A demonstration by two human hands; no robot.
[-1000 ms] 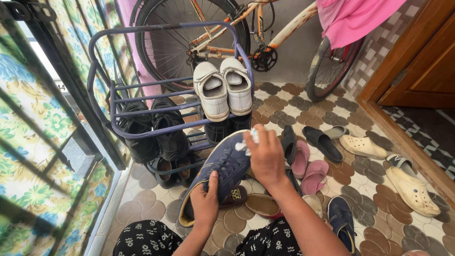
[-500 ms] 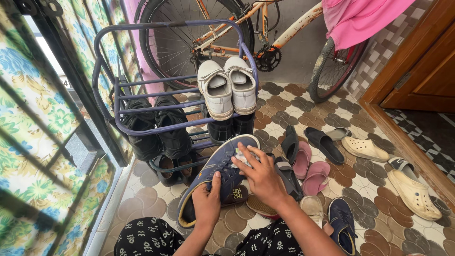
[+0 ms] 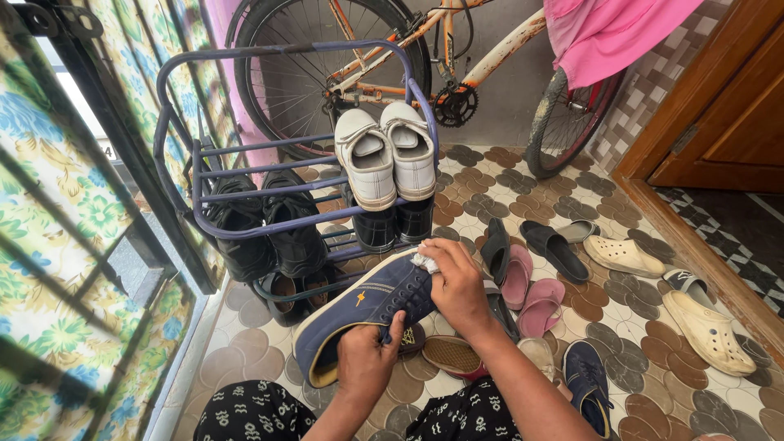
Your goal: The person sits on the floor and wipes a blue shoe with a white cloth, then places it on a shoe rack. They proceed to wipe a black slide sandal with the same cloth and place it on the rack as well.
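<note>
I hold a navy blue lace-up shoe [image 3: 359, 306] with a pale sole rim, tilted on its side in front of me. My left hand [image 3: 369, 359] grips it at the laces from below. My right hand [image 3: 457, 286] presses a small white cloth [image 3: 425, 261] against the shoe's toe end. The shoe hangs above the patterned tile floor [image 3: 490, 192], just in front of the purple metal shoe rack [image 3: 245, 147].
The rack carries white shoes [image 3: 384, 155] on top and black shoes [image 3: 265, 220] lower. Pink sandals [image 3: 531, 290], black slippers [image 3: 555, 245], cream clogs [image 3: 706, 327] and a second navy shoe [image 3: 590, 384] lie on the floor. A bicycle [image 3: 457, 82] stands behind; a wooden door frame [image 3: 694, 106] at right.
The navy shoe has turned onto its side, showing its flank and laces. My right hand has slid with the cloth along the toe end; my left hand regripped at the laces.
</note>
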